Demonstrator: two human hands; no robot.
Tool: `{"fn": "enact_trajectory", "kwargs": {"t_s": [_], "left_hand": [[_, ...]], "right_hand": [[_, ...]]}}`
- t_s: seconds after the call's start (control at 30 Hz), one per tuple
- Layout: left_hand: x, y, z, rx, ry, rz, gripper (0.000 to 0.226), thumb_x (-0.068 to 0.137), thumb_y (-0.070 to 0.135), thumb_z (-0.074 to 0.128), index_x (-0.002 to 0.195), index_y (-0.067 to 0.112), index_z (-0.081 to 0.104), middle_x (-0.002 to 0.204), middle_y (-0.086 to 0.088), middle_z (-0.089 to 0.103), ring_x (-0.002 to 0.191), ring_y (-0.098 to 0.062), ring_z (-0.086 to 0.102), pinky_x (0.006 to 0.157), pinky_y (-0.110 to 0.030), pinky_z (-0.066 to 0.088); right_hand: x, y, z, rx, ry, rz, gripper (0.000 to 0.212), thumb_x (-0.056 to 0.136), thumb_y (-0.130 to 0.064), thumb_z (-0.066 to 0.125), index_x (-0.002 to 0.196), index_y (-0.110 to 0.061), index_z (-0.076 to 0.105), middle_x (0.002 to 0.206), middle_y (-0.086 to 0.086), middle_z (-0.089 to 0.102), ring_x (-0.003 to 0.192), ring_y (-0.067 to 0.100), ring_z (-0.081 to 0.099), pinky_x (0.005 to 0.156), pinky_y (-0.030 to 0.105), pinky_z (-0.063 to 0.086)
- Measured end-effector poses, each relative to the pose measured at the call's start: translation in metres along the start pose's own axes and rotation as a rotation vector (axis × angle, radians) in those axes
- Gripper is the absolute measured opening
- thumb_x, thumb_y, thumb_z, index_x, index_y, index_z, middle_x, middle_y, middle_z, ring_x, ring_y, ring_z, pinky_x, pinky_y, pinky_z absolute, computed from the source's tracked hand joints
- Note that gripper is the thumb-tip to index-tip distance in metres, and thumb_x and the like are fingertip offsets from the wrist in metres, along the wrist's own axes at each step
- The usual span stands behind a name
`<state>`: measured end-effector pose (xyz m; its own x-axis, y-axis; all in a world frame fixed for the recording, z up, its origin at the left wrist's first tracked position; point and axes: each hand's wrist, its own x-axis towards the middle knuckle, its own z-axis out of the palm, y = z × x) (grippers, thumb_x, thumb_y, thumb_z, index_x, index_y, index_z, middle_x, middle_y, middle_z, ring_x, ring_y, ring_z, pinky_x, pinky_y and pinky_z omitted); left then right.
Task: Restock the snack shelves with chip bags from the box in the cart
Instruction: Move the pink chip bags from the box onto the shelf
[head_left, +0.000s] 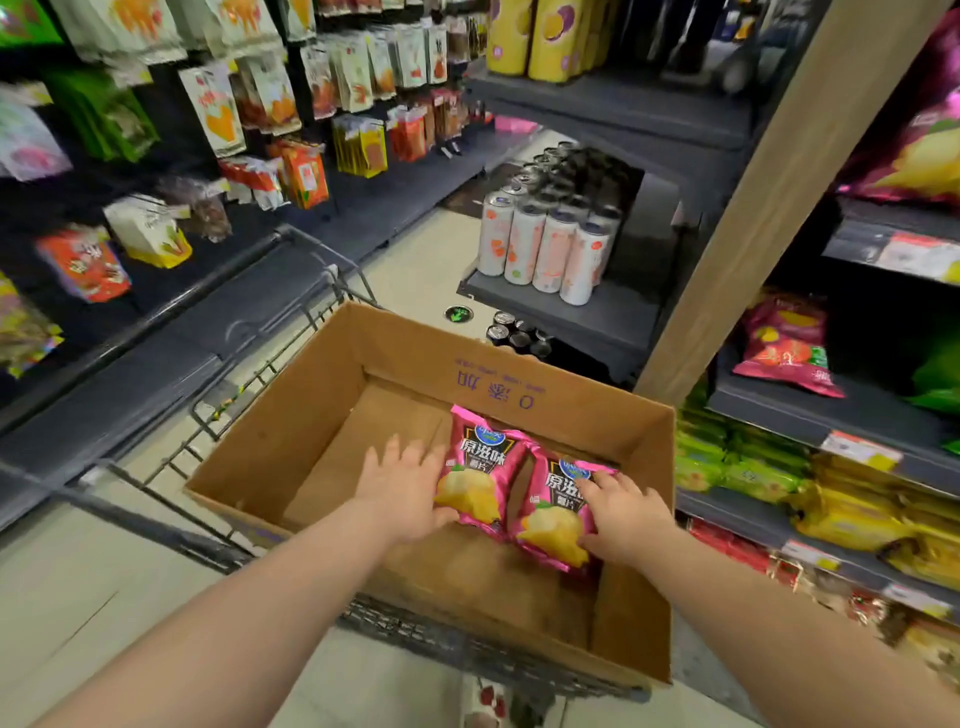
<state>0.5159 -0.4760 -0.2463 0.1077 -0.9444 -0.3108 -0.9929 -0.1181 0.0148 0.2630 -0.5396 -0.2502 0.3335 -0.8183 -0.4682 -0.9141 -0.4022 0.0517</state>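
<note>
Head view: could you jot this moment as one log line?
step: picking bags | left hand: on left pink chip bag | right hand: on right pink chip bag | cardboard box: in cart

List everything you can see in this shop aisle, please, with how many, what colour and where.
Chip bags: two, pink, side by side in the box.
Box: one, brown cardboard, open, in the cart.
Cart: one, grey wire, in the aisle.
Cans: many, white and peach, on a low dark shelf ahead; dark cans below.
Hanging snack packets: many, mixed colours, left wall.
Shelved snack bags: many, pink, green, yellow, right shelves.
Tall yellow packs: several, top shelf.
Left hand: fingers spread, at the left bag.
Right hand: on the right bag.
</note>
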Motion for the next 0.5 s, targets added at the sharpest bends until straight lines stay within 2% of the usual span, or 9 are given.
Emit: {"fn": "enact_trajectory", "kwargs": {"t_s": [0.1, 0.27, 0.4, 0.5], "left_hand": [[0.028, -0.005, 0.005, 0.009, -0.049, -0.008, 0.092, 0.081, 0.066, 0.048, 0.15, 0.023, 0.005, 0.158, -0.007, 0.014, 0.146, -0.034, 0.004, 0.115, -0.054, 0.009], [0.084, 0.0, 0.022, 0.03, -0.184, -0.014, 0.093, 0.081, 0.065, 0.05, 0.15, 0.021, 0.006, 0.158, -0.009, 0.015, 0.146, -0.035, 0.007, 0.115, -0.053, 0.011], [0.127, 0.011, 0.041, -0.005, -0.266, -0.003, 0.096, 0.079, 0.062, 0.056, 0.15, 0.021, 0.006, 0.159, -0.008, 0.012, 0.145, -0.035, 0.009, 0.114, -0.054, 0.014], [0.153, 0.016, 0.055, -0.052, -0.315, -0.044, 0.101, 0.078, 0.061, 0.058, 0.151, 0.021, 0.001, 0.158, -0.01, 0.013, 0.145, -0.034, 0.011, 0.113, -0.052, 0.019]], "right_hand": [[0.03, 0.002, 0.011, 0.097, -0.053, 0.033, 0.075, 0.085, -0.042, 0.051, 0.149, -0.027, 0.015, 0.159, 0.003, 0.015, 0.144, 0.027, 0.019, 0.111, 0.047, 0.027], [0.077, 0.013, 0.034, 0.269, -0.137, 0.134, 0.079, 0.084, -0.042, 0.057, 0.148, -0.023, 0.016, 0.155, 0.009, 0.022, 0.137, 0.033, 0.032, 0.106, 0.045, 0.036], [0.112, 0.021, 0.053, 0.514, -0.196, 0.273, 0.089, 0.083, -0.039, 0.06, 0.15, -0.019, 0.006, 0.157, 0.013, 0.014, 0.135, 0.036, 0.035, 0.107, 0.041, 0.036], [0.131, 0.024, 0.069, 0.719, -0.196, 0.365, 0.098, 0.082, -0.038, 0.063, 0.151, -0.011, -0.001, 0.157, 0.019, 0.011, 0.139, 0.036, 0.029, 0.111, 0.039, 0.03]]}}
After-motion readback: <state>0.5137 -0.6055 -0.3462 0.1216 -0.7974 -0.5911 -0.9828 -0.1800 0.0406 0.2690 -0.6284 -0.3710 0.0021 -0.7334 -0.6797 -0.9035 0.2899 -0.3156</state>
